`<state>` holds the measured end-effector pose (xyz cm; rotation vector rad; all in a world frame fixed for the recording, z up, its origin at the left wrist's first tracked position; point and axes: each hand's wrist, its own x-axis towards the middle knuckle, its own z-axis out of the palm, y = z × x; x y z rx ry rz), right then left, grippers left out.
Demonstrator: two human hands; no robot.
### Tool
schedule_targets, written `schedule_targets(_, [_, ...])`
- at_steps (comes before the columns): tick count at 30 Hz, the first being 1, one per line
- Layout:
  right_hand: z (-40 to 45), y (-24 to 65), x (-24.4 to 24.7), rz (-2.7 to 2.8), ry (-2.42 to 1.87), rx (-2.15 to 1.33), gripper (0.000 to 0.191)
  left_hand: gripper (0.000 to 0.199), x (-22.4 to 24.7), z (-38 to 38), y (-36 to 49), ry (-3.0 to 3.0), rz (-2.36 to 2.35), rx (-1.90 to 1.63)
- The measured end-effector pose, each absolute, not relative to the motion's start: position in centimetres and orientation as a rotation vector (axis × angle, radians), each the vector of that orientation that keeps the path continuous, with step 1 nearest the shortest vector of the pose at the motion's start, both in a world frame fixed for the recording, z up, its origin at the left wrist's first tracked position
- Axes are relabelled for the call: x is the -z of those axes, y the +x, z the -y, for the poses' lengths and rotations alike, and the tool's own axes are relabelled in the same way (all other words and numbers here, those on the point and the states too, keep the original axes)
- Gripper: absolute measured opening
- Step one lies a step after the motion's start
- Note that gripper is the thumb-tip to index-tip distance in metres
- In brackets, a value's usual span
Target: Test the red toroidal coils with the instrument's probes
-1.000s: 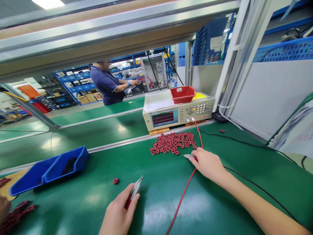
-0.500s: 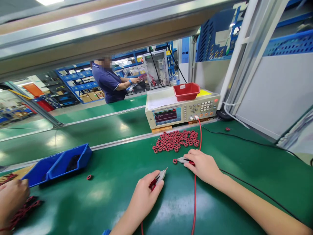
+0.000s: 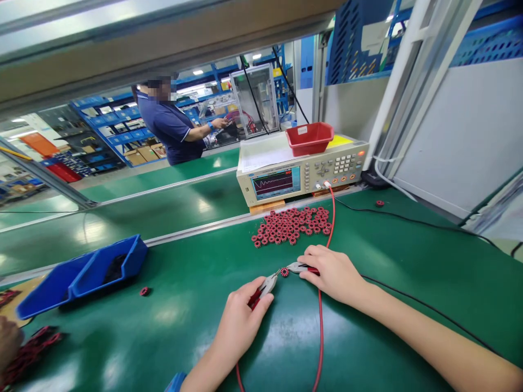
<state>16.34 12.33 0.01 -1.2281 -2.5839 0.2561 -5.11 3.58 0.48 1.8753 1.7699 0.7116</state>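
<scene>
My left hand [image 3: 243, 316] is closed around a test clip [image 3: 268, 284] with grey jaws and a red lead trailing down. My right hand [image 3: 333, 272] grips another test clip [image 3: 296, 267] with a red grip, its jaw tip pointing left. Between the two tips sits a small red-and-black wound ring coil [image 3: 285, 268]. Both tips are at its edge; whether they bite on its wire ends is too small to tell. Just behind lies a spread pile of similar coils [image 3: 292, 226].
A bench tester [image 3: 302, 179] with a lit curve display stands behind the pile, a red tray [image 3: 309, 140] on top. Its red cable [image 3: 321, 332] runs across the green bench. Blue bins [image 3: 110, 267] and a co-worker's hand [image 3: 8, 340] are at left. Another person [image 3: 167, 125] stands beyond.
My left clip has come up to the coil's left side, where it was apart before. The right clip and coil have shifted slightly left. The co-worker's hand has moved toward the left edge.
</scene>
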Motion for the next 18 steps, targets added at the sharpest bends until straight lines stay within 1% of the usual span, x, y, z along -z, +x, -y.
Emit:
schedule_targets(7, [-12.2,16.1,-0.1,2.602,-1.204,-0.268,0.018,0.029,0.0,-3.5,-5.5,1.947,-1.836,-0.739])
schedule_targets(18, [-12.0,16.9,-0.8,2.614,-1.242,-0.339,0.018,0.030,-0.1,-3.6,-6.6,2.031,-1.916,-0.649])
